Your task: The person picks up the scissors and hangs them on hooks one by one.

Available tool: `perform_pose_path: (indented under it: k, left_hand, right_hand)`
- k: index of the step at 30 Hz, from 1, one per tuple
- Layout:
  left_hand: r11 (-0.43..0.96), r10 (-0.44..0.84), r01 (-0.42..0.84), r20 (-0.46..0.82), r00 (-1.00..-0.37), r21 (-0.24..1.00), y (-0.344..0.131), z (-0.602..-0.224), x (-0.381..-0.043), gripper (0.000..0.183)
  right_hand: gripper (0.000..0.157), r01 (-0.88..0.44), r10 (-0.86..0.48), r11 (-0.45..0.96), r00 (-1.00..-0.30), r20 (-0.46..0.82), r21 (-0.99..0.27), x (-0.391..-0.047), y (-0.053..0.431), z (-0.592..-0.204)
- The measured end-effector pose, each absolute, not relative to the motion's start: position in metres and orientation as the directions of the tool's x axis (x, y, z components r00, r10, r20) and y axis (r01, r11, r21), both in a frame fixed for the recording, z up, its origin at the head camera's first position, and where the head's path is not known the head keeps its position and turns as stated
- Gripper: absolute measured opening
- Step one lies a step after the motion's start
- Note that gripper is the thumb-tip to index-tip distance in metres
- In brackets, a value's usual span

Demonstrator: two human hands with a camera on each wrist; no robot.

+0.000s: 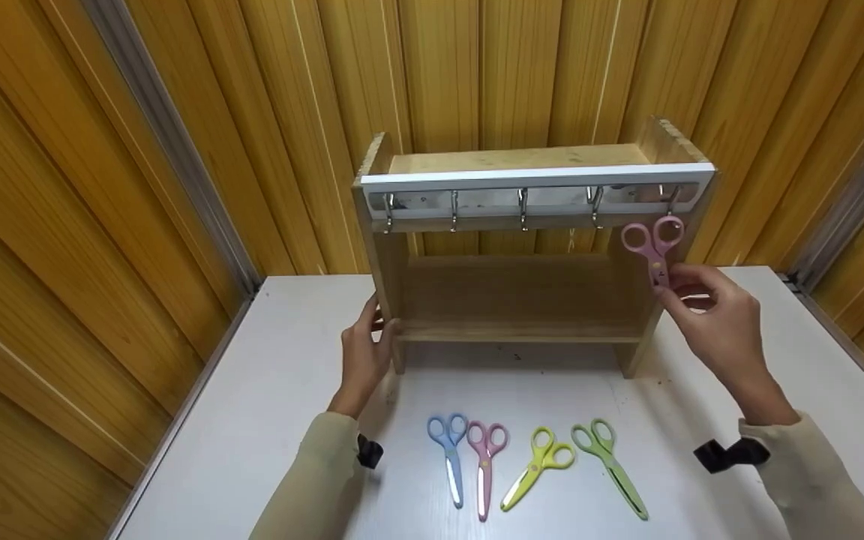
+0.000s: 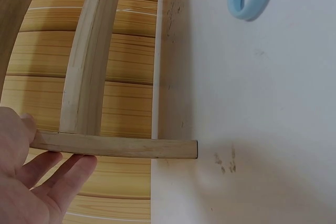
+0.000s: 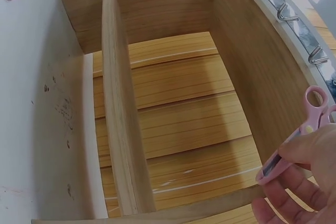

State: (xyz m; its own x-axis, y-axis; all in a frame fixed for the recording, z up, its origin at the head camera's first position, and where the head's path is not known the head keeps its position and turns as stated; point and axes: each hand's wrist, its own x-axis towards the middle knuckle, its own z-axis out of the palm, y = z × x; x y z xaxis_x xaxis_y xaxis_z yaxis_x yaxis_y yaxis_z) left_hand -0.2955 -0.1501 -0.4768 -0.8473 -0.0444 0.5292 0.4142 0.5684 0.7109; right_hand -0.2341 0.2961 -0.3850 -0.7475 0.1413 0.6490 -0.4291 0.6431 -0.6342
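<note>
On the white surface, blue scissors, pink scissors, yellow scissors and green scissors lie between the forearms, before a wooden rack backed by a plank wall. Of the hands, the left hand grips the rack's side panel, thumb in front, fingers behind. The right hand pinches the mauve-pink scissors by the blades, handles up, one loop overlapping the rightmost hook; whether it is threaded on cannot be told.

Head view high, downward; wrists' close, sharing shelf, perhaps blue scissors.
</note>
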Motion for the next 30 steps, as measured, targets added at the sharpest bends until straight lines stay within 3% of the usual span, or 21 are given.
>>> perform_pose_path:
  k: [11, 21, 30]
  left_hand:
    - [0.562, -0.037, 0.418, 0.527, -0.849, 0.714, -0.15, -0.477, -0.297, 0.057]
    - [0.568, -0.051, 0.399, 0.514, -0.856, 0.72, -0.149, -0.478, -0.296, 0.06]
    - [0.564, -0.042, 0.445, 0.562, -0.826, 0.696, -0.151, -0.48, -0.296, 0.057]
  right_hand:
    - [0.032, -0.428, 0.089, 0.685, -0.754, 0.651, -0.589, -0.226, 0.302, -0.397]
    - [0.065, -0.379, 0.041, 0.728, -0.808, 0.587, -0.572, -0.209, 0.306, -0.415]
    - [0.09, -0.306, -0.085, 0.791, -0.912, 0.4, -0.53, -0.194, 0.302, -0.43]
